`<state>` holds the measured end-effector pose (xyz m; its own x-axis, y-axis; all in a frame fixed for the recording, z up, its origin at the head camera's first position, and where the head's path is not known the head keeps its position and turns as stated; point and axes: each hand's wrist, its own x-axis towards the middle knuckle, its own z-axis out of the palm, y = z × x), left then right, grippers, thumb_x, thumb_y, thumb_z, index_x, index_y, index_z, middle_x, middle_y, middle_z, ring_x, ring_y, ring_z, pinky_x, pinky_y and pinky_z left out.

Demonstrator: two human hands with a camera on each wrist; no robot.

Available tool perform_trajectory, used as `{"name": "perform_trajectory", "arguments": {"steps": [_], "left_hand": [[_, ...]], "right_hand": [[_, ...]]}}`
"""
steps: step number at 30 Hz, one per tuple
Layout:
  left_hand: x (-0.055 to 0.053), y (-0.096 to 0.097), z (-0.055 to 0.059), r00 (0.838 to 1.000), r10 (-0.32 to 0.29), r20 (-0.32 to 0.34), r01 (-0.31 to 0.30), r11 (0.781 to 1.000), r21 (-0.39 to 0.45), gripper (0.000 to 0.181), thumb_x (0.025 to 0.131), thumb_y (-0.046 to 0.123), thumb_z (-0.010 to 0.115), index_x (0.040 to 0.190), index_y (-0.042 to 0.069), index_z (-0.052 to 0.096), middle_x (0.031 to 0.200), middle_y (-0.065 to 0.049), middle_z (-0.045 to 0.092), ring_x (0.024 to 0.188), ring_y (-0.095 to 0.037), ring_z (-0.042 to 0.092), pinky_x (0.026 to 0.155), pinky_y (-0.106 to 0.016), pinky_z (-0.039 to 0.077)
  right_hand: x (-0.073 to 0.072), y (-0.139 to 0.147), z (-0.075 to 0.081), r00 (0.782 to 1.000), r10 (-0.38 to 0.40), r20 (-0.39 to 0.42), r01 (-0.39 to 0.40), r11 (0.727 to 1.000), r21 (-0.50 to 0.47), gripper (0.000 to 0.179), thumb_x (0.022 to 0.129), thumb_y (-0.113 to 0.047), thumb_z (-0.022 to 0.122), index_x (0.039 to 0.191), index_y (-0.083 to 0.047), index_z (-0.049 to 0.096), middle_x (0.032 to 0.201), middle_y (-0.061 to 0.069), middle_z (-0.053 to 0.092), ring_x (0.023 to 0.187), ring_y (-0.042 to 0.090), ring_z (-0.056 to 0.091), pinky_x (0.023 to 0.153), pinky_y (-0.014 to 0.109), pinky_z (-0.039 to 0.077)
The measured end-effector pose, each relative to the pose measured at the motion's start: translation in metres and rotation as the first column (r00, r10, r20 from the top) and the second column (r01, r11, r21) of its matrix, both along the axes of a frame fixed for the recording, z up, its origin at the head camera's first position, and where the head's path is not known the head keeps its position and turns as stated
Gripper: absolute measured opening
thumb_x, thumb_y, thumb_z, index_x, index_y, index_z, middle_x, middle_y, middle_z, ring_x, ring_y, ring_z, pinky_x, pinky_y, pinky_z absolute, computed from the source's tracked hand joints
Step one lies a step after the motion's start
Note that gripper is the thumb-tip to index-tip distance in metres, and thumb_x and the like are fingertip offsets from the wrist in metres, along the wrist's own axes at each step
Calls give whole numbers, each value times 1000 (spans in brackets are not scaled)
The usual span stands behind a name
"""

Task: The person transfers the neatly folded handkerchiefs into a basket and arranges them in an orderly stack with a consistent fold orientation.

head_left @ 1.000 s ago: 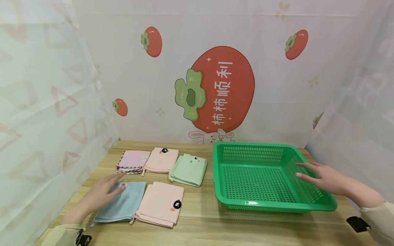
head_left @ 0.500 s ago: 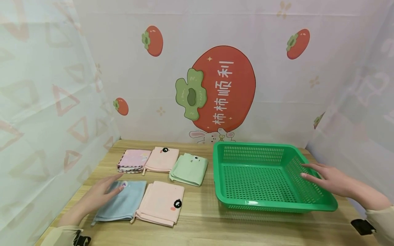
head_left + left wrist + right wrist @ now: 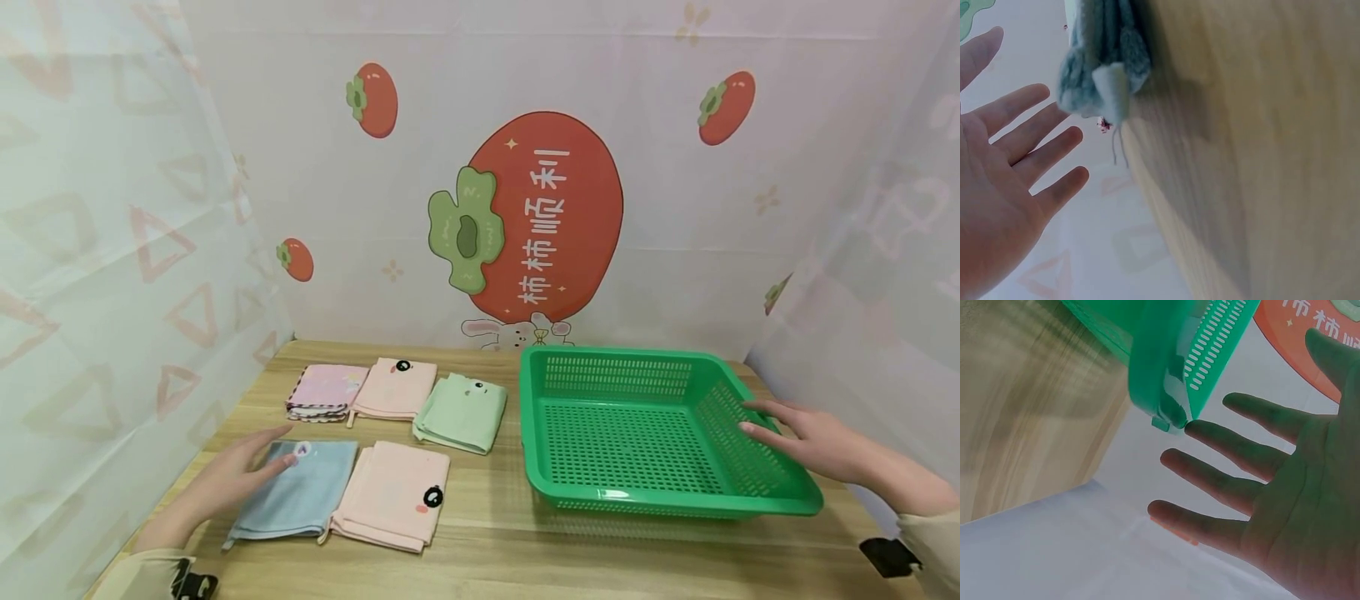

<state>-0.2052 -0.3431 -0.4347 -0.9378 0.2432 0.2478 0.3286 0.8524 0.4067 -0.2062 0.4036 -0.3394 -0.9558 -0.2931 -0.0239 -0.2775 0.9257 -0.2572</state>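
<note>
My left hand (image 3: 234,479), fingers spread and holding nothing, hovers at the left side of a folded blue towel (image 3: 311,487); in the left wrist view the towel's edge (image 3: 1102,69) lies past the fingertips. On the right, my right hand (image 3: 813,442) hangs with straight, parted fingers over the right rim of a green plastic basket (image 3: 611,500). The right wrist view has the basket's corner (image 3: 1154,369) just beyond those fingers. Next to the blue towel lies a folded pink towel (image 3: 393,492) with a black eye patch.
Behind these lie a lilac towel (image 3: 326,387) with a checked edge, another pink towel (image 3: 396,392) and a green towel (image 3: 461,412), all folded. The wooden table (image 3: 495,550) ends at a printed backdrop (image 3: 660,275), with fabric walls at both sides.
My left hand has drifted slightly left over the blue towel, uncovering its small round patch. My right hand has shifted a little right, outward over the basket's rim. Towels and basket stay put.
</note>
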Motion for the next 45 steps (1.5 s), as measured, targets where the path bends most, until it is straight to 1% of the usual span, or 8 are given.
{"name": "perform_trajectory", "arguments": {"steps": [8,15,20,27,35,39,45], "left_hand": [[0,-2,1,1000,-10,20,9,999,32,56,91,36,62,133,-1,51,130,-26,54,118,-50,48,92,-65,38],[-4,-6,0,999,-25,41,24,999,31,55,91,36,62,131,-1,52,130,-25,55,118,-49,49,92,-65,39],[-4,-6,2,999,-27,41,26,999,32,54,91,36,63,130,-1,54,128,-24,56,117,-49,49,91,-65,40],[-6,-8,3,999,-23,45,21,999,24,54,91,36,63,130,0,53,129,-25,55,117,-50,49,90,-65,40],[-5,-8,4,999,-9,52,8,1000,29,54,91,36,62,130,0,53,130,-25,55,118,-51,47,90,-67,39],[-5,-9,4,998,-2,61,0,1000,32,55,91,37,61,131,1,53,130,-26,54,118,-51,47,90,-68,38],[-5,-9,6,997,13,77,-15,999,30,54,92,38,60,132,2,52,131,-26,53,118,-52,47,88,-68,39]], "right_hand": [[1,6,-2,1000,-7,21,8,999,-33,58,100,-35,45,136,11,40,130,40,44,108,55,51,72,57,47],[3,9,-1,1000,-18,15,19,999,-39,58,100,-33,46,135,12,39,130,40,43,109,55,50,72,56,49],[4,12,-1,999,-28,31,30,998,-51,59,101,-33,44,135,14,39,130,42,42,106,56,51,72,57,49],[4,18,-4,998,-38,52,41,997,-60,58,101,-33,44,133,15,41,126,41,46,101,49,58,70,54,51],[6,20,-2,997,-53,57,56,997,-59,57,100,-32,46,131,16,44,120,39,53,95,45,61,68,52,51],[5,22,-5,997,-58,58,61,997,-56,57,100,-33,47,129,16,45,119,40,53,93,46,62,67,52,51],[6,28,-11,997,-59,41,63,995,-83,56,97,-32,52,129,14,47,117,38,56,93,43,63,65,51,52]]}}
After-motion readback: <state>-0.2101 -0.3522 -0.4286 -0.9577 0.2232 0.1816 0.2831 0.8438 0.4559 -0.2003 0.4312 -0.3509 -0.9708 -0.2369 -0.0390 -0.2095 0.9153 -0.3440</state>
